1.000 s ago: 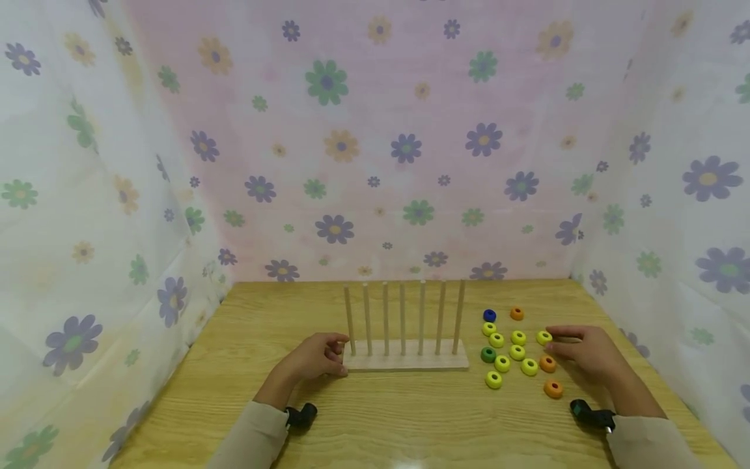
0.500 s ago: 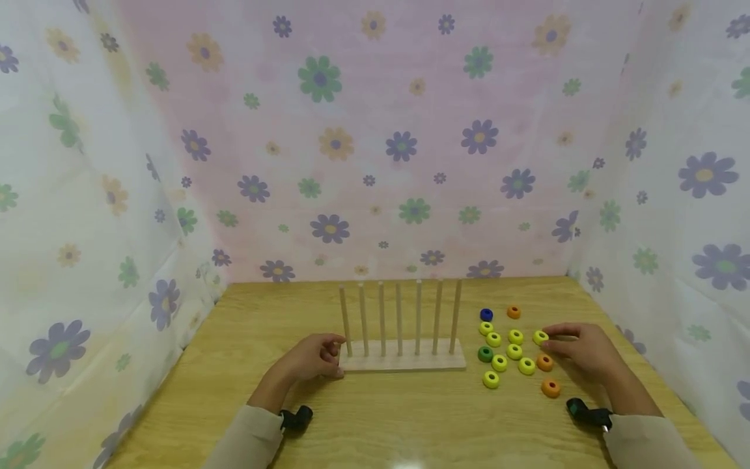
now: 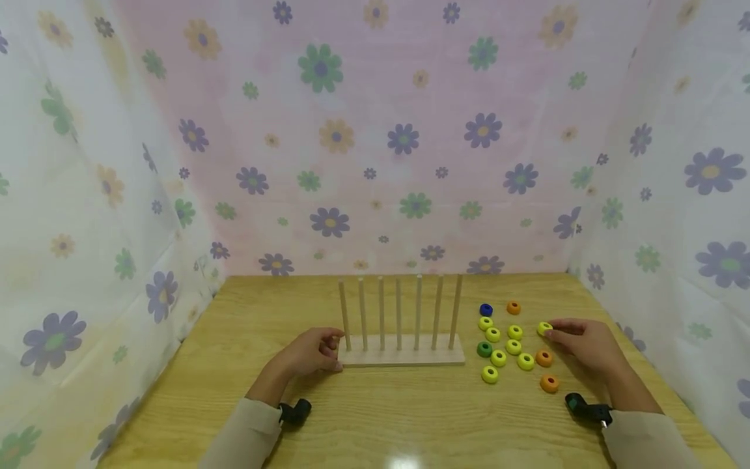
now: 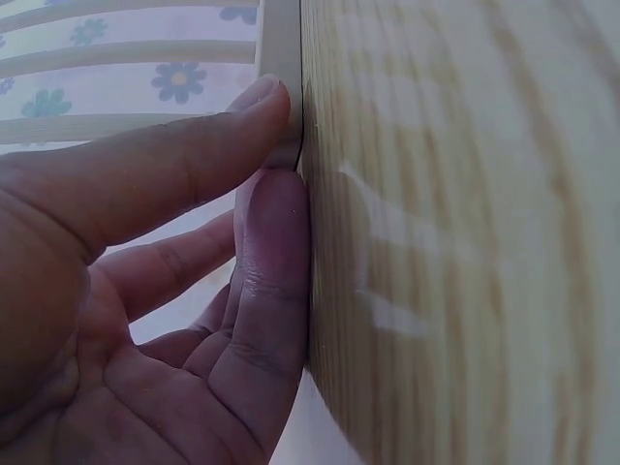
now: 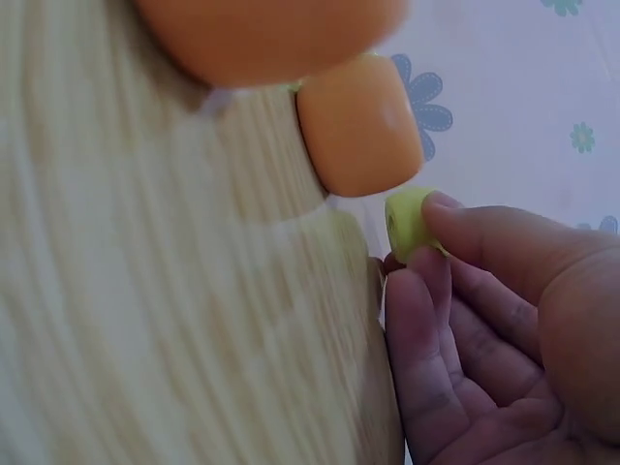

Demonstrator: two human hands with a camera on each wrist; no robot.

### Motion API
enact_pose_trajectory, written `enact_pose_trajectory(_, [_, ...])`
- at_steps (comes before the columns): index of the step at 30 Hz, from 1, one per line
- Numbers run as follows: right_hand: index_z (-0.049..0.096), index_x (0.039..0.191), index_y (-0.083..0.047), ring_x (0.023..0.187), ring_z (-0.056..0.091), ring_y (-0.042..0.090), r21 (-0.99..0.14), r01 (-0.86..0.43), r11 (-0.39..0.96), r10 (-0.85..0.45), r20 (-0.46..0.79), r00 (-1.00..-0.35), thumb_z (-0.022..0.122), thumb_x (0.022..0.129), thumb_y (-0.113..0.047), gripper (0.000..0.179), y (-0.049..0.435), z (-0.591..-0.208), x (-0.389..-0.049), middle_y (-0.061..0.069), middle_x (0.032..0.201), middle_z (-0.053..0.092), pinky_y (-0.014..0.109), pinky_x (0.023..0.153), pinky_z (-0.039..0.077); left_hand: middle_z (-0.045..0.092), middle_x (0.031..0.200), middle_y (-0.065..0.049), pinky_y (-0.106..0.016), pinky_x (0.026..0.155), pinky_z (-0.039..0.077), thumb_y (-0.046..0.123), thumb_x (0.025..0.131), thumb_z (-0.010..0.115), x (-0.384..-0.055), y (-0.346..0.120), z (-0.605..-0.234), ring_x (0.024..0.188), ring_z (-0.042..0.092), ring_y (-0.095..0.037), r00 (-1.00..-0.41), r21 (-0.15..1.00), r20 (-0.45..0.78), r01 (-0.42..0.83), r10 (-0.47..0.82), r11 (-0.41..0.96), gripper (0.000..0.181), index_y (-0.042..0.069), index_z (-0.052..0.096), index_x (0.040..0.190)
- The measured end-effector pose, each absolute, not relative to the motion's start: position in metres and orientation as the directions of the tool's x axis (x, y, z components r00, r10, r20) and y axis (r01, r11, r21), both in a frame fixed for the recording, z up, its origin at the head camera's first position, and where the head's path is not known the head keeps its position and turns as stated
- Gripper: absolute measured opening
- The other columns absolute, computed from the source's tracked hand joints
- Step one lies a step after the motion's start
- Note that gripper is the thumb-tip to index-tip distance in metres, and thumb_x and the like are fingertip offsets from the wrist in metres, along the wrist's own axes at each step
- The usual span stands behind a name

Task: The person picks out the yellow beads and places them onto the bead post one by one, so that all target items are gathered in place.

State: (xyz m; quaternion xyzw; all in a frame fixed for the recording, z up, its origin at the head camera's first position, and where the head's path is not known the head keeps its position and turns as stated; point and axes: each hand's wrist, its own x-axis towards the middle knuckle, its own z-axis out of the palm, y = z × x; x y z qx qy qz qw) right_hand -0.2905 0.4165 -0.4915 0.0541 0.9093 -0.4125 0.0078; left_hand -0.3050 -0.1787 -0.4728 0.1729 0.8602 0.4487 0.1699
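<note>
A wooden peg rack, a pale flat base with several upright pegs, stands mid-table in the head view. My left hand grips the left end of its base. The left wrist view shows the thumb on the base's end, the other fingers beside and behind it. Out to the right, my right hand pinches a yellow bead with a hole through it, between thumb and fingertips. Several more yellow beads lie left of that hand, and an orange bead sits just in front of it.
Between rack and right hand lie a blue bead, a green bead and other orange beads. The wooden table is walled by flowered cloth at the back and sides.
My right thumb and fingers have closed on the yellow bead, which has risen slightly from its place. The left hand keeps its hold on the rack. The head view has shifted a little.
</note>
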Motion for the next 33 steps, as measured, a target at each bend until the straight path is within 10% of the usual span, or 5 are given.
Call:
enact_pose_trajectory(8, [0.063,0.139,0.001,0.089,0.070,0.001,-0.752,0.087,0.653,0.106,-0.023,-0.994,0.068,0.099,-0.050,0.065,0.408,-0.490,-0.291,0.023,0.133,0.067,0.027,0.075,0.060,0.056,0.112,-0.011,-0.031,0.070,0.049,0.008,0.088,0.083,-0.303,-0.181,-0.474,0.093,0.057,-0.020,-0.881,0.843,-0.149,0.125,0.449,0.524,0.071,0.004,0.051,0.151])
enact_pose_trajectory(17, [0.068,0.136,-0.006,0.114,0.065,0.042,-0.671,0.007,0.741,0.090,0.090,-0.992,0.063,0.099,-0.057,0.064,0.399,-0.472,-0.286,0.024,0.132,0.067,0.050,0.084,0.058,0.055,0.112,-0.012,-0.030,0.073,0.050,0.007,0.087,0.083,-0.304,-0.179,-0.470,0.093,0.057,-0.021,-0.880,0.852,-0.143,0.123,0.452,0.509,0.070,0.004,0.052,0.150])
enact_pose_trajectory(33, [0.071,0.132,-0.011,0.106,0.069,0.037,-0.617,-0.089,0.782,0.061,0.217,-0.974,0.064,0.098,-0.058,0.058,0.376,-0.446,-0.291,0.018,0.122,0.073,0.048,0.079,0.059,0.056,0.112,-0.011,-0.029,0.073,0.051,0.008,0.088,0.083,-0.302,-0.180,-0.470,0.096,0.058,-0.020,-0.877,0.835,-0.141,0.144,0.459,0.531,0.069,0.004,0.052,0.150])
